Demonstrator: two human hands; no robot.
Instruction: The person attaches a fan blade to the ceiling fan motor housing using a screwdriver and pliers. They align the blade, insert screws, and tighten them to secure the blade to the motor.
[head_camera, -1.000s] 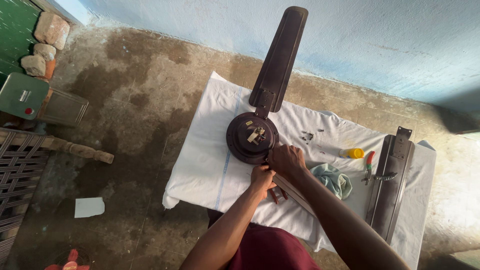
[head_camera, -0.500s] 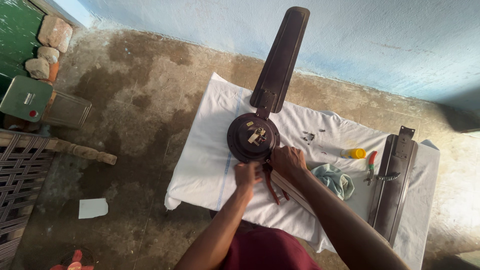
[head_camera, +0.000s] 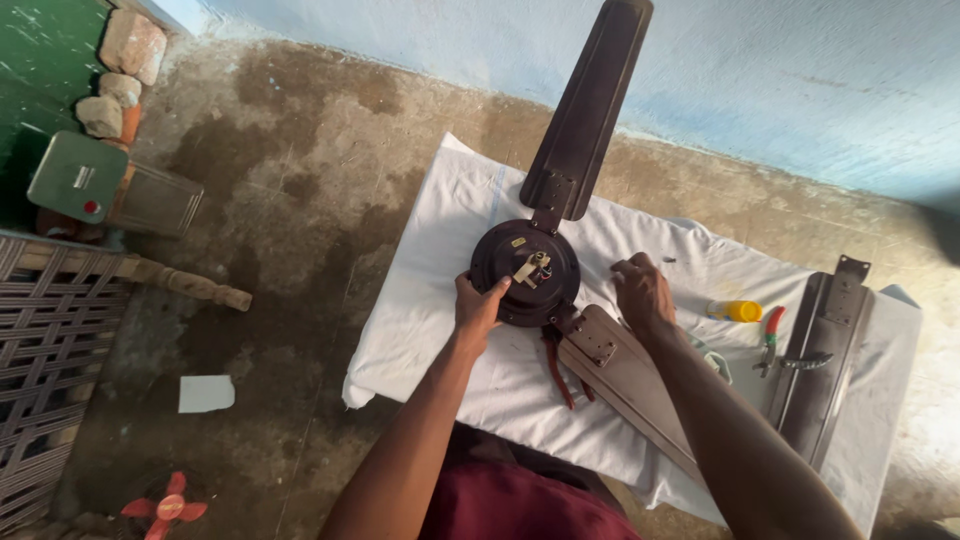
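- At the middle of the white cloth (head_camera: 430, 330), I see the dark round fan motor (head_camera: 525, 272) lying flat with its wiring and small terminal block turned up, presumably so the insides stay reachable.
- On its near-left rim my left hand (head_camera: 478, 308) is clamped, thumb on top, which looks like a way to keep the housing from turning.
- One dark blade (head_camera: 590, 105) is bolted on and points away toward the blue wall (head_camera: 800, 90); a second blade (head_camera: 630, 385) runs back toward me from the hub, with red straps or leads under its root.
- My right hand (head_camera: 642, 293) rests palm-down, fingers spread and gripping nothing, on the cloth just beside that second blade.
- Farther right, a yellow cap-like piece (head_camera: 740, 311) and red-handled pliers (head_camera: 768, 338) lie within reach.
- A loose third blade (head_camera: 825, 365) is parked along the cloth's right edge, out of the way.
- Around the cloth is stained concrete floor (head_camera: 290, 180).
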